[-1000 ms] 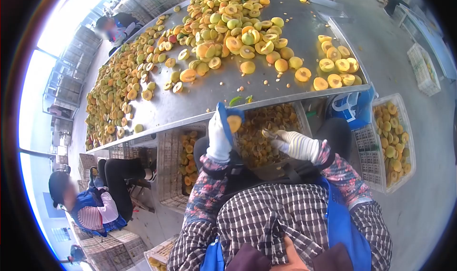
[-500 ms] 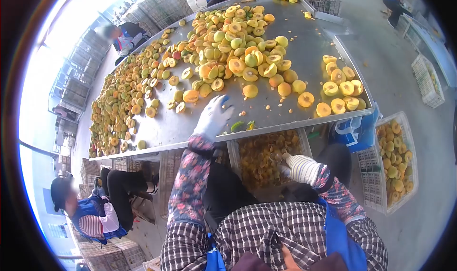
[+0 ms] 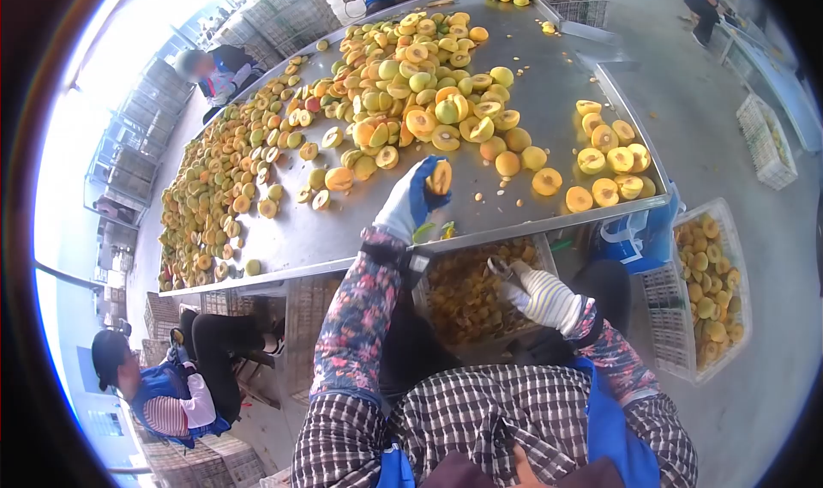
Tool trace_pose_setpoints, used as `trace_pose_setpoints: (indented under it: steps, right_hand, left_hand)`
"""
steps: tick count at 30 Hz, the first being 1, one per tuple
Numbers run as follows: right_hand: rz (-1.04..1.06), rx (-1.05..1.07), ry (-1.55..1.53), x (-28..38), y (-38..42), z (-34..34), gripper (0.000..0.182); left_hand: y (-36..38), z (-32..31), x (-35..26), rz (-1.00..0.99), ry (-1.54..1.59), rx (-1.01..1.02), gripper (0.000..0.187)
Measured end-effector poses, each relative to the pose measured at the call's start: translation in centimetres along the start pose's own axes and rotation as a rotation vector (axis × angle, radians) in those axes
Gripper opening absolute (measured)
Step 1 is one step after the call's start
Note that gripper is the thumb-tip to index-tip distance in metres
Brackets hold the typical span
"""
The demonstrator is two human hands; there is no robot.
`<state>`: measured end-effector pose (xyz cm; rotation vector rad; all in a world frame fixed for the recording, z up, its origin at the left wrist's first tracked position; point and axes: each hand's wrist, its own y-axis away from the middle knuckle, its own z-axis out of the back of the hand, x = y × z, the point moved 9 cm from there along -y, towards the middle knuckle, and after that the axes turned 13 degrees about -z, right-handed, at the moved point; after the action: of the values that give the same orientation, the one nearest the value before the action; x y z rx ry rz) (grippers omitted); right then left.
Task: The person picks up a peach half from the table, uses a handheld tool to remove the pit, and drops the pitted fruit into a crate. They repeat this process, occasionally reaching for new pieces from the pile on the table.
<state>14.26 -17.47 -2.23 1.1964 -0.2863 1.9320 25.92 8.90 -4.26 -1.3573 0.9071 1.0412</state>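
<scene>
My left hand (image 3: 413, 201), in a white glove with blue fingertips, is closed around a peach half (image 3: 440, 177) just above the front edge of the metal table (image 3: 291, 248). The cut face of the half is turned to the right. Over a crate (image 3: 480, 304) below the table edge, my right hand (image 3: 549, 299) in a striped glove grips a small hand tool with a looped metal end (image 3: 497, 268). Its handle is mostly hidden by the fingers. Many peach pieces lie inside that crate. Beyond my left hand spreads a large heap of peach halves (image 3: 390, 93).
A separate group of peach halves (image 3: 604, 158) sits at the table's right corner. Beside it are a blue bucket (image 3: 630, 239) and a crate of peaches (image 3: 746, 316). A seated person (image 3: 167, 385) is at the left; others sit along the far side.
My left hand, open over the table before, has picked up a peach half near the front edge. My right hand stays over the crate, and the tool's looped end now shows more plainly.
</scene>
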Motion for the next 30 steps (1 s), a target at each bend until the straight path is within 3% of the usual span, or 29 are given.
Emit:
trace_pose_setpoints:
  steps: [1, 3, 4, 5, 8, 10, 13, 14, 17, 20, 25, 27, 30]
  right_hand:
    - [0.030, -0.022, -0.103, 1.3, 0.1, 0.6, 0.045]
    - [0.058, -0.045, -0.173, 2.4, -0.2, 0.3, 0.038]
    - [0.072, -0.061, -0.174, 3.5, -0.3, 0.3, 0.036]
    - [0.071, -0.056, -0.172, 4.5, -0.5, 0.0, 0.036]
    - [0.203, -0.276, 0.014, 7.8, 0.1, 0.4, 0.032]
    - [0.192, -0.320, 0.144, 8.7, 0.5, -0.2, 0.032]
    - [0.160, -0.359, 0.300, 9.3, 1.1, -0.7, 0.031]
    - [0.159, -0.336, 0.312, 9.2, 1.1, -1.2, 0.032]
    - [0.157, -0.303, 0.339, 9.5, 1.6, -2.1, 0.032]
    - [0.098, -0.271, 0.373, 8.4, 1.6, -2.8, 0.033]
    - [0.233, -0.171, 0.270, 8.0, 1.9, -4.1, 0.034]
    - [0.248, -0.166, 0.282, 8.1, 2.1, -4.1, 0.033]
    - [0.248, -0.128, 0.329, 7.2, 1.0, -4.2, 0.032]
  left_hand:
    - [3.4, -1.4, -0.4, 0.361, 0.512, -0.219, 0.041]
    - [6.8, -3.1, -3.1, 0.424, 0.618, -0.199, 0.047]
    - [8.3, -3.7, -3.9, 0.414, 0.648, -0.304, 0.048]
    - [10.0, -4.5, -4.3, 0.471, 0.706, -0.225, 0.049]
    - [13.2, -6.7, -6.2, 0.458, 0.727, -0.244, 0.048]
    - [13.2, -6.9, -9.9, 0.117, 0.212, -0.064, 0.046]
    - [13.9, -7.3, -10.7, 0.238, 0.188, -0.155, 0.045]
    - [14.7, -7.7, -8.7, 0.409, 0.504, -0.284, 0.049]
    - [14.8, -7.8, -8.3, 0.302, 0.511, -0.318, 0.052]
    - [15.3, -7.9, -8.6, 0.350, 0.431, -0.296, 0.054]
    - [15.6, -7.3, -8.0, 0.333, 0.285, -0.181, 0.059]
    - [14.9, -6.9, -9.5, 0.152, 0.179, -0.155, 0.064]
    - [15.4, -7.0, -10.1, 0.268, 0.004, -0.119, 0.068]
